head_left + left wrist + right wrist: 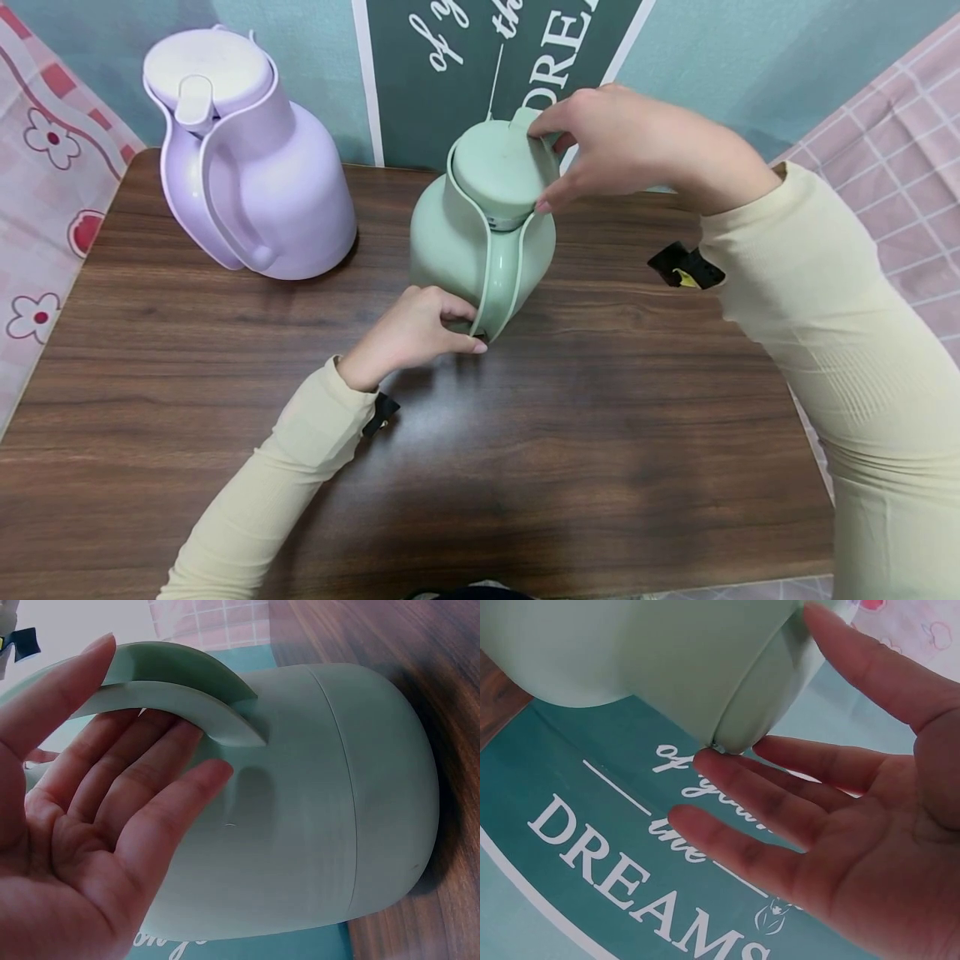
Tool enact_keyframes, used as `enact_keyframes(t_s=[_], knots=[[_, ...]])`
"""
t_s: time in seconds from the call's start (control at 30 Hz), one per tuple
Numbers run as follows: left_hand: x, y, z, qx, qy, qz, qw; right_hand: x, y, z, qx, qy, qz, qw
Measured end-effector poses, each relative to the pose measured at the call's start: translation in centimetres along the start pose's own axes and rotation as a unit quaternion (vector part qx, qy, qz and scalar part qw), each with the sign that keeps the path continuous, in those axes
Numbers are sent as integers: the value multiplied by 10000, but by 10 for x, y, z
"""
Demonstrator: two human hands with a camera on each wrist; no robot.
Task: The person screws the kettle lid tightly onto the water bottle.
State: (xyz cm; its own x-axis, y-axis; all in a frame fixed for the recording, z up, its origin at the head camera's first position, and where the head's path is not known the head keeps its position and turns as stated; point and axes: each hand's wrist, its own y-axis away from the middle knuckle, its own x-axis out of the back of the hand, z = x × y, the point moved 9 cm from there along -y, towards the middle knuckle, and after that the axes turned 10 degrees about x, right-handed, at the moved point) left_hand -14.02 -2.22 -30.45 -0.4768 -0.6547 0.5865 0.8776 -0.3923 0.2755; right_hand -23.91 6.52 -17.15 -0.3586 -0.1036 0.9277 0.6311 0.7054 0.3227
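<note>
A pale green thermos jug (446, 242) stands on the wooden table, its handle (501, 283) towards me. My left hand (416, 329) holds the lower part of that handle; in the left wrist view, the fingers reach under the handle (172, 697) and the thumb is on its other side. At the top, my right hand (622, 142) grips the round lid (498, 162) by its right edge, thumb on the near side and fingers by the spout. The right wrist view shows several fingertips at the rim of the jug (690, 667).
A lilac thermos jug (300, 183) stands at the back left of the brown wooden table (562, 467). Behind the table hangs a teal cloth (322, 75) with a dark lettered panel (420, 117). Patterned pink cloths flank both sides.
</note>
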Motion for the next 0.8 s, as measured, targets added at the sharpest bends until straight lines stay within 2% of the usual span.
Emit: enact_keyframes(t_s=[0.27,0.53,0.8], knots=[[0,0,-1,22,37,-7,10000,2,1,-3,38,-9,121,9999],[0,1,0,-40,71,1,10000,7,6,-17,46,305,553,9980],[0,0,0,-110,76,21,9999,9,8,-21,-113,449,697,9965]])
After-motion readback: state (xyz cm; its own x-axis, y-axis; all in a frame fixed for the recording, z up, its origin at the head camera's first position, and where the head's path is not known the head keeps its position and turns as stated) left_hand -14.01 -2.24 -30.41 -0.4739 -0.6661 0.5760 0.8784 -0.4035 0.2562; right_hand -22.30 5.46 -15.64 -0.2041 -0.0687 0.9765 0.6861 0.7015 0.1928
